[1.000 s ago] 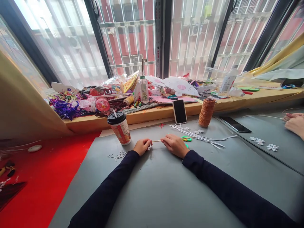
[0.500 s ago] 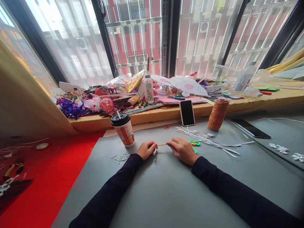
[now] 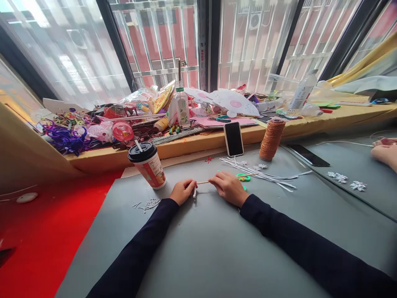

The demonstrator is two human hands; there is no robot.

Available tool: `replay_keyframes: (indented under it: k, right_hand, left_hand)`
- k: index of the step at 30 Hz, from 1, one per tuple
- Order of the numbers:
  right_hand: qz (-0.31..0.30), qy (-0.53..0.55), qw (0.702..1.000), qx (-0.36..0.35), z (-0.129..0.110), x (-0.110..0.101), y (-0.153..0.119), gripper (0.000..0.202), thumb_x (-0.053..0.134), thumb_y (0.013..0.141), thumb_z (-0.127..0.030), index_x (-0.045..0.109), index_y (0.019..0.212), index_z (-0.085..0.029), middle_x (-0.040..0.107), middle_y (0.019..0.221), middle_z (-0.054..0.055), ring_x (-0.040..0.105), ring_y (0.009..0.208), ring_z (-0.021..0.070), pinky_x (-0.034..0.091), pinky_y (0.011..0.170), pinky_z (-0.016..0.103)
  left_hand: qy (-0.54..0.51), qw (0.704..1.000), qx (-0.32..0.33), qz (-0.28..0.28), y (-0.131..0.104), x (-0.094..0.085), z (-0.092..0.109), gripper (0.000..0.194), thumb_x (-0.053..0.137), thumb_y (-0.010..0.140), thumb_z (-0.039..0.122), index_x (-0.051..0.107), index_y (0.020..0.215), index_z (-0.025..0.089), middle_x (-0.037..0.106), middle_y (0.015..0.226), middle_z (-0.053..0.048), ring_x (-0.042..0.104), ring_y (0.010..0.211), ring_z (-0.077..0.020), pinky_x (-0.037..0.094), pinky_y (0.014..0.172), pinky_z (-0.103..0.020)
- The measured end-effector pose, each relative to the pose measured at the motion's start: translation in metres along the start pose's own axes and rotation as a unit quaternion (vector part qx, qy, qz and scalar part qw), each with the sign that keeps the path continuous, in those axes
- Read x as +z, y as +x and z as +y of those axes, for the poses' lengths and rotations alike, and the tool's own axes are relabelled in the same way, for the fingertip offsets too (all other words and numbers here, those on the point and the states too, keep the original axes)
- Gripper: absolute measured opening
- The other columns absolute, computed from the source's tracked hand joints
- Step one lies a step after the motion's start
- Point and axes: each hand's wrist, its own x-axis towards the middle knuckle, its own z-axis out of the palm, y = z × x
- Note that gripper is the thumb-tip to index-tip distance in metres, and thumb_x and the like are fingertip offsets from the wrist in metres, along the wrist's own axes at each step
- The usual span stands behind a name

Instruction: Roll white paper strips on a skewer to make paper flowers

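Observation:
A thin wooden stick (image 3: 203, 182) lies level between my hands above the grey table. My left hand (image 3: 183, 192) is closed round its left end, and a small white strip (image 3: 194, 193) hangs down at the fingertips. Further along, my right hand (image 3: 228, 187) pinches the stick, whose right end sticks out past the knuckles. Green scissors (image 3: 244, 178) lie just behind my right hand, partly covered by it. Long white strips (image 3: 273, 179) are spread to the right of the scissors. Short white pieces (image 3: 151, 203) lie left of my left hand.
A paper cup (image 3: 150, 170) with a black lid stands back left. Behind are a propped phone (image 3: 233, 139) and an orange twine spool (image 3: 272, 140). A flat phone (image 3: 308, 155) and white flowers (image 3: 358, 186) lie right. Another person's hand (image 3: 385, 152) shows at the right edge.
The view has shifted to the right, so the table things appear further left. Another person's hand has come into view at the right edge. Both my hands keep their hold on the stick.

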Motion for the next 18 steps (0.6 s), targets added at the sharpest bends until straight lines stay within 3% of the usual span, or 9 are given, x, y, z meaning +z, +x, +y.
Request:
replay_keyframes:
  k: [7, 18]
  right_hand:
    - [0.009, -0.004, 1.000, 0.010, -0.0002, -0.0009, 0.0004, 0.024, 0.036, 0.088, -0.027, 0.058, 0.093, -0.021, 0.054, 0.078, 0.004, 0.043, 0.076, 0.0156, 0.029, 0.068, 0.027]
    - [0.011, -0.015, 1.000, -0.007, -0.0004, -0.0013, 0.0027, 0.024, 0.036, 0.087, -0.026, 0.059, 0.092, -0.020, 0.055, 0.077, 0.005, 0.043, 0.076, 0.0159, 0.026, 0.067, 0.028]
  left_hand:
    - [0.061, 0.997, 0.013, 0.035, 0.0027, 0.0007, 0.0016, 0.038, 0.034, 0.080, 0.043, 0.055, 0.067, 0.015, 0.045, 0.054, 0.003, 0.039, 0.050, -0.0088, 0.031, 0.050, -0.020]
    - [0.047, 0.999, -0.014, 0.024, 0.0063, -0.0007, -0.0044, 0.038, 0.037, 0.077, 0.046, 0.056, 0.068, 0.014, 0.039, 0.051, 0.005, 0.036, 0.048, -0.0081, 0.028, 0.048, -0.020]
